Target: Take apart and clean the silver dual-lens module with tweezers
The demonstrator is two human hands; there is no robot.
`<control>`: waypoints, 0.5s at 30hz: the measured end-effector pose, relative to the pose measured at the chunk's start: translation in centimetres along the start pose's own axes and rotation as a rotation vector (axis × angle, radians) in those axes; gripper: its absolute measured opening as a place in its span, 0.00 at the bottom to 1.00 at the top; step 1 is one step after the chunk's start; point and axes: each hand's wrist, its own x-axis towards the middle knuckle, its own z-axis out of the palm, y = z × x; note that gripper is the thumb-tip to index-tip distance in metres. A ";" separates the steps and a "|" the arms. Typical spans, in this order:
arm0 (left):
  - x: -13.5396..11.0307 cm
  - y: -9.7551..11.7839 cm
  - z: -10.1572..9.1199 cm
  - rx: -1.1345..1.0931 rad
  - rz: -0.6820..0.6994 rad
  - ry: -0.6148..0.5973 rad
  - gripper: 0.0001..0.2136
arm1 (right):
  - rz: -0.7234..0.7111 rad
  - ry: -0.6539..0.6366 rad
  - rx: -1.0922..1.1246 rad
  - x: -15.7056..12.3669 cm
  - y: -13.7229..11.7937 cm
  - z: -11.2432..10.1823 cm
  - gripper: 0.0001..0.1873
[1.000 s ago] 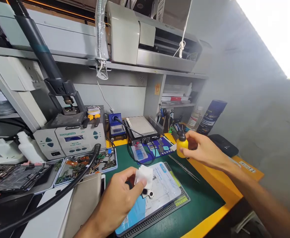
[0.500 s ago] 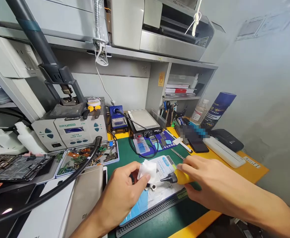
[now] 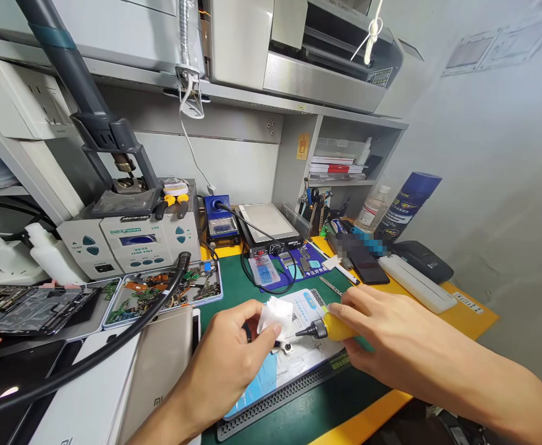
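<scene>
My left hand (image 3: 227, 358) pinches a small folded white wipe (image 3: 276, 316) over a pale printed sheet (image 3: 298, 355) on a grey ridged mat (image 3: 280, 402). A small dark camera-like part (image 3: 287, 348) lies just under the wipe. My right hand (image 3: 382, 337) is closed round a yellow squeeze bottle (image 3: 338, 326) lying nearly level. Its black nozzle (image 3: 310, 331) points left at the wipe, almost touching it.
A green work mat (image 3: 372, 383) covers a yellow desk (image 3: 465, 315). A rework station (image 3: 131, 238), trays of circuit parts (image 3: 164, 293) and a black hose (image 3: 113, 346) crowd the left. A hot plate (image 3: 266, 228), a dark phone (image 3: 368, 262), a blue can (image 3: 407, 204) stand behind.
My right hand brought the yellow bottle down from the back of the desk and tipped it sideways, nozzle toward the wipe. The left hand stayed put with the wipe.
</scene>
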 end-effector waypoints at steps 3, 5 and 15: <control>0.0 -0.2 0.0 0.004 -0.001 -0.006 0.12 | -0.018 0.019 -0.008 0.0 0.0 -0.1 0.12; 0.0 -0.1 0.0 0.002 -0.008 -0.012 0.11 | -0.035 0.040 -0.019 0.0 0.1 -0.1 0.12; -0.1 0.6 -0.2 -0.017 -0.032 -0.012 0.12 | -0.055 0.078 -0.041 -0.2 0.0 -0.2 0.12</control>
